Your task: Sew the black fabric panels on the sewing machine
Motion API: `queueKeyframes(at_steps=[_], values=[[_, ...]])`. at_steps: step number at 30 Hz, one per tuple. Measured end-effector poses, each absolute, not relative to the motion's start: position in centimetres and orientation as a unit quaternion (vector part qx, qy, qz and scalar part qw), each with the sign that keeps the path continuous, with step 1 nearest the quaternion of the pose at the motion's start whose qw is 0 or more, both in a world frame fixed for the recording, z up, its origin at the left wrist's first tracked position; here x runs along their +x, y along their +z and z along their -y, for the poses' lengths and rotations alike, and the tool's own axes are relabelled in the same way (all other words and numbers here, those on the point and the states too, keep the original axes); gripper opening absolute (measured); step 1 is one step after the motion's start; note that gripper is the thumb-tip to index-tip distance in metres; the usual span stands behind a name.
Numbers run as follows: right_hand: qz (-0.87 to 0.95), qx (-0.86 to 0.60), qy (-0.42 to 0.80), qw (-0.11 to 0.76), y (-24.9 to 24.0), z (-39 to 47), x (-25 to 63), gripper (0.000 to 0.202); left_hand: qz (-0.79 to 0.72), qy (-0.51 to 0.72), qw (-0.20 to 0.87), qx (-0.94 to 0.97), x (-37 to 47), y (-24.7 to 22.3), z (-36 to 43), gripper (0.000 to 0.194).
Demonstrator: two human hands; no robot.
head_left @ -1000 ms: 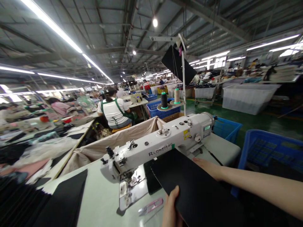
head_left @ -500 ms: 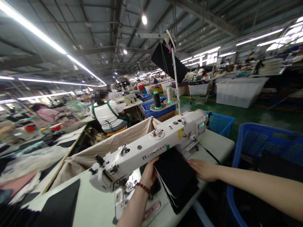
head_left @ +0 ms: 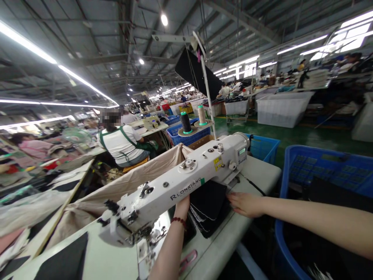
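A stack of black fabric pieces (head_left: pixel 210 204) with pale frayed edges lies on the sewing machine table, its far end under the arm of the white sewing machine (head_left: pixel 163 194). My left hand (head_left: pixel 183 206), with a dark red bead bracelet at the wrist, is against the stack's left side; its fingers are hidden below the machine arm. At the stack's right edge is my right hand (head_left: pixel 244 203), palm down, fingers stretched toward the pieces. Close to my left forearm, a small pink tool (head_left: pixel 189 259) rests on the table.
Another black piece (head_left: pixel 62 258) lies at the table's left. A blue basket (head_left: pixel 281 229) holding black material stands at my right. Behind the machine are a thread stand with a black thread cone (head_left: pixel 185 122) and a beige cloth (head_left: pixel 116 186). A co-worker (head_left: pixel 121 142) sits beyond.
The stack has moved away from me, farther under the machine arm, and both hands have gone with it. My left hand reaches deeper below the arm. The whole view has shifted slightly.
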State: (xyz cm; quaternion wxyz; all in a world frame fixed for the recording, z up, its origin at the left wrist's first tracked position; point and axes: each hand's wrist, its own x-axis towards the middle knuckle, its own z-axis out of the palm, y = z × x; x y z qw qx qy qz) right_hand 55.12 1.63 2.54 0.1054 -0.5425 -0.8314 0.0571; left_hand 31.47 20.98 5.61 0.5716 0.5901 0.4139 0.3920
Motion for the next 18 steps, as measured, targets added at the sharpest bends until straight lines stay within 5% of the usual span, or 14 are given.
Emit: queueKeyframes(at_steps=[7, 18], values=[[0.790, -0.608, 0.043, 0.062, 6.6, 0.7, 50.4, 0.026, -0.460, 0.368, 0.434, 0.682, 31.0, 4.8, -21.8, 0.039], [0.799, -0.596, 0.076, 0.043, 5.4, -0.3, 45.9, 0.028, -0.468, 0.341, 0.404, 0.708, 30.0, 5.2, -21.5, 0.037]])
